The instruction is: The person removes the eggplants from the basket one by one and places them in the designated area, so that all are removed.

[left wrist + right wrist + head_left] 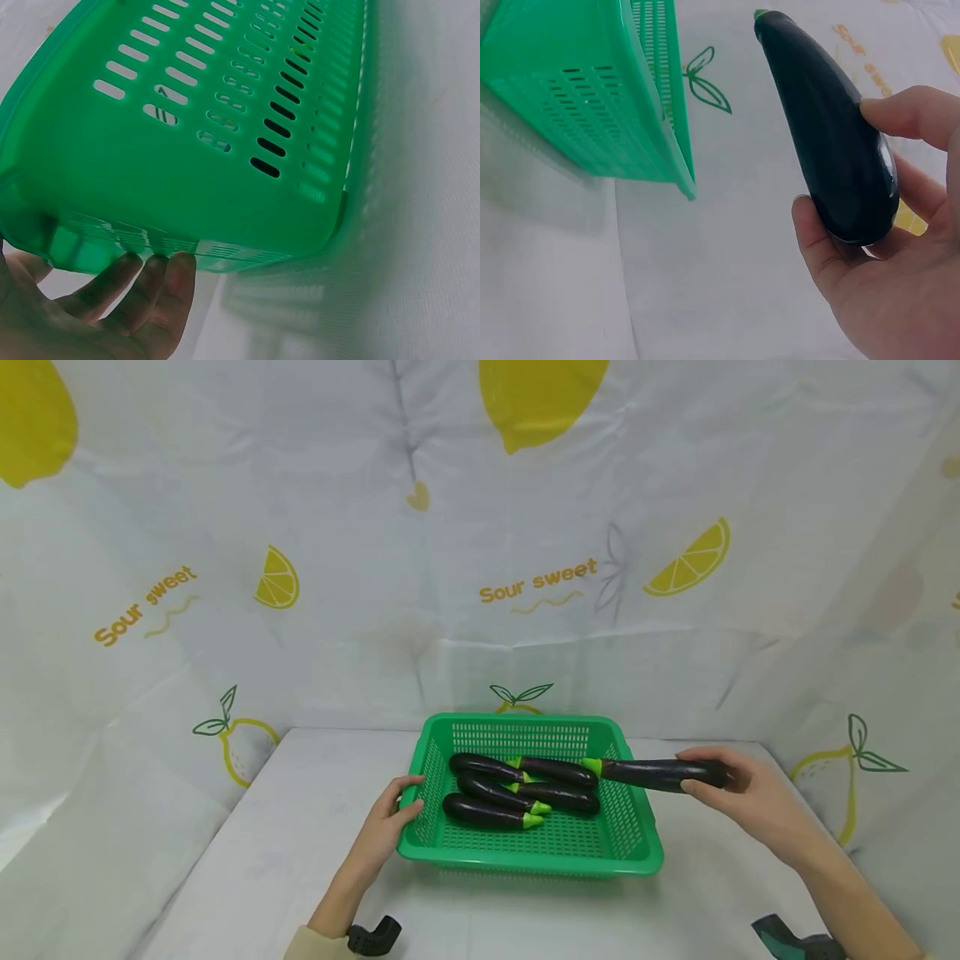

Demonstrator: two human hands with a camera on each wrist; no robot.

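Observation:
A green plastic basket point(528, 862) with slotted walls stands on the white table, and several dark purple eggplants point(483, 811) with bright green caps lie inside it. My left hand point(384, 833) grips the basket's left rim, thumb over the edge; in the left wrist view its fingers point(176, 289) lie against the outer wall. In my right hand point(768, 810) is another eggplant point(652, 774), held by its blunt end between thumb and fingers. This one points left, its green cap over the basket's right rim. The right wrist view shows its glossy body point(829, 142) tilted, beside the basket point(592, 90).
White cloth point(360, 660) printed with lemons and lettering hangs behind and at both sides of the table point(247, 860). The basket's far side stands close to the back cloth. Each wrist wears a dark strap-like device point(375, 937).

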